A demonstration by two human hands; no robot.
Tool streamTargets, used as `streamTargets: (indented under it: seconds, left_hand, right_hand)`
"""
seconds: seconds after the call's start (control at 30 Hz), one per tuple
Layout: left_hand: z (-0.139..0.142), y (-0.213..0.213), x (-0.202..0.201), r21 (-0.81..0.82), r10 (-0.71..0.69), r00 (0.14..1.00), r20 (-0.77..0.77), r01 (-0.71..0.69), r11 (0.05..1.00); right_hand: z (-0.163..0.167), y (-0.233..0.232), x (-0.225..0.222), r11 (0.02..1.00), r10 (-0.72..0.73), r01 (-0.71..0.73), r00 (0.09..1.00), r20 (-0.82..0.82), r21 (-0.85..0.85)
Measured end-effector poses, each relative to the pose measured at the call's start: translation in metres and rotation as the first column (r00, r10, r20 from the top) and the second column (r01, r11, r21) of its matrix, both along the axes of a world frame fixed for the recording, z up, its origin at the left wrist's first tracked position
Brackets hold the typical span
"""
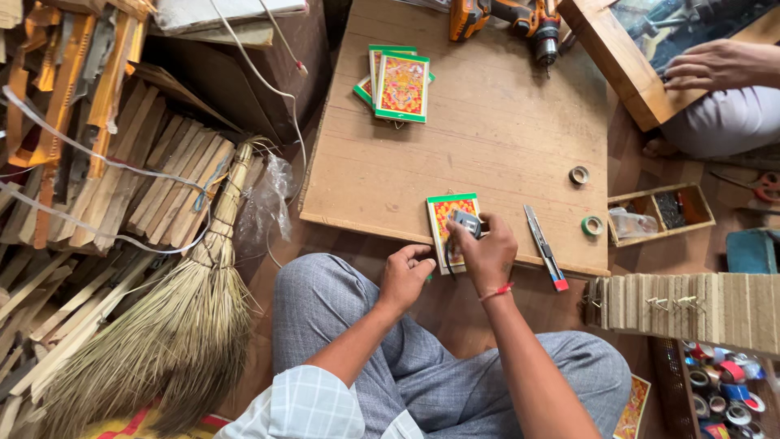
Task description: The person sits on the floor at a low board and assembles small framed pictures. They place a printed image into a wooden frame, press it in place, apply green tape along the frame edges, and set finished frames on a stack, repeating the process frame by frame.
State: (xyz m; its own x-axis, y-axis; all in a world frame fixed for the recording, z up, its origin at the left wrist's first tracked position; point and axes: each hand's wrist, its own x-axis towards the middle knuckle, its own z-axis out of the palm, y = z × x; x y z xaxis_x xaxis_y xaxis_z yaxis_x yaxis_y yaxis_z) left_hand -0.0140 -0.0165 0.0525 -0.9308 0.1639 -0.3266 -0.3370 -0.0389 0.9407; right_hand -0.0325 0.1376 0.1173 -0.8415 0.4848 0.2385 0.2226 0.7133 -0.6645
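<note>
Right hand [487, 248] is clamped round a small grey hand tool [466, 221], probably a stapler or tacker, fingers curled tight on it, nose pressed onto the small green-bordered orange picture frame [445, 219]. Frame lies flat at the near edge of the low brown wooden tabletop [487, 122], overhanging slightly toward the lap, likely so both hands can get at its lower edge.

Left hand [406, 272] sits just below the frame's near-left corner, fingers loosely curled, thumb and fingertips at the edge; looks like it's steadying the frame against the tool's push. Can't tell if it actually pinches anything.

Around it:
- red-tipped grey utility knife [544, 248] just right of the right hand, parked within reach
- two tape rolls, one brown [578, 175], one green [592, 225], further right
- stack of matching green-bordered pictures [398, 85] at the far side, well apart
- orange cordless drill [504, 20] at the far edge
- straw broom [187, 317] leaning on wood strips at the left
- another person's hand [715, 65] on a wooden frame, top right
</note>
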Motion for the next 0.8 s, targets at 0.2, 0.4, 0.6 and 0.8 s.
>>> streamTargets:
  seconds: [0.2,0.4,0.6,0.8]
  left_hand:
    - [0.009,-0.001,0.002,0.025,-0.018,0.995,0.098,0.015,1.000]
    - [0.033,0.002,0.013,-0.146,-0.115,0.948,-0.296,0.074,0.987]
    - [0.042,-0.009,0.002,0.522,-0.326,0.919,0.223,0.170,0.836]
    - [0.021,-0.010,-0.006,0.466,-0.142,0.965,0.220,0.024,0.885]
  right_hand:
    - [-0.008,0.030,0.007,0.987,-0.053,0.064,0.996,0.076,-0.145]
    - [-0.003,0.029,0.017,0.898,0.438,-0.427,0.890,-0.129,0.102]
    - [-0.002,0.004,0.010,0.994,0.103,-0.102,0.994,-0.024,0.040]
    - [-0.008,0.022,0.021,0.987,0.113,-0.122,0.989,-0.095,-0.104]
